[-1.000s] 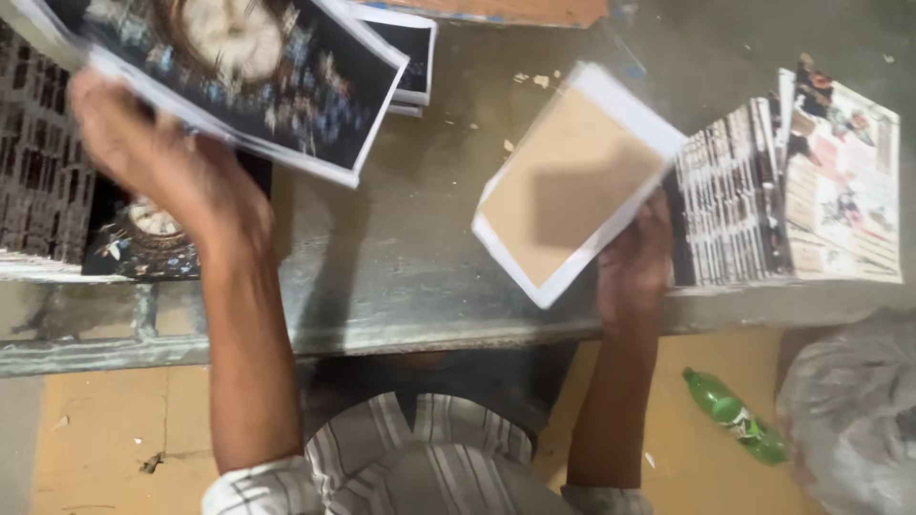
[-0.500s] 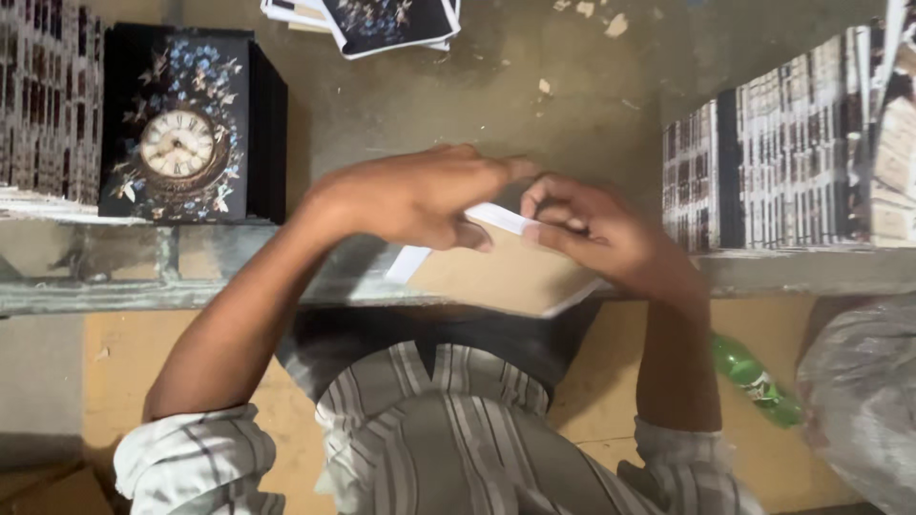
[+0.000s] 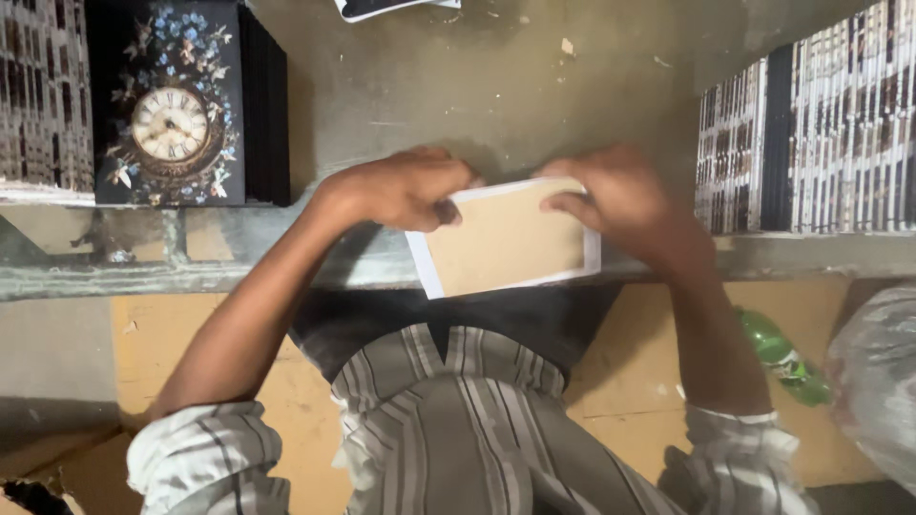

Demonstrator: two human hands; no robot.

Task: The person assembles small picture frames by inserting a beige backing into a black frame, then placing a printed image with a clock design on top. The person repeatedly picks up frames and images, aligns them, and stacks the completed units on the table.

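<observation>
A flat brown board with a white border (image 3: 506,243) lies at the near edge of the grey worktable (image 3: 496,95), partly over the edge. My left hand (image 3: 401,191) grips its upper left corner. My right hand (image 3: 620,205) grips its upper right side, fingers curled over the top edge. Both hands hold the board between them.
A stack of black boxes topped by a floral clock picture (image 3: 176,105) stands at the far left. Upright stacks of printed pieces (image 3: 811,124) fill the right side. A printed sheet (image 3: 382,8) lies at the far edge. A green bottle (image 3: 778,353) rests on the floor.
One second ago my left hand held a large printed sheet up at the left and my right hand held the board alone. Now both hands hold the board at the table's near edge.
</observation>
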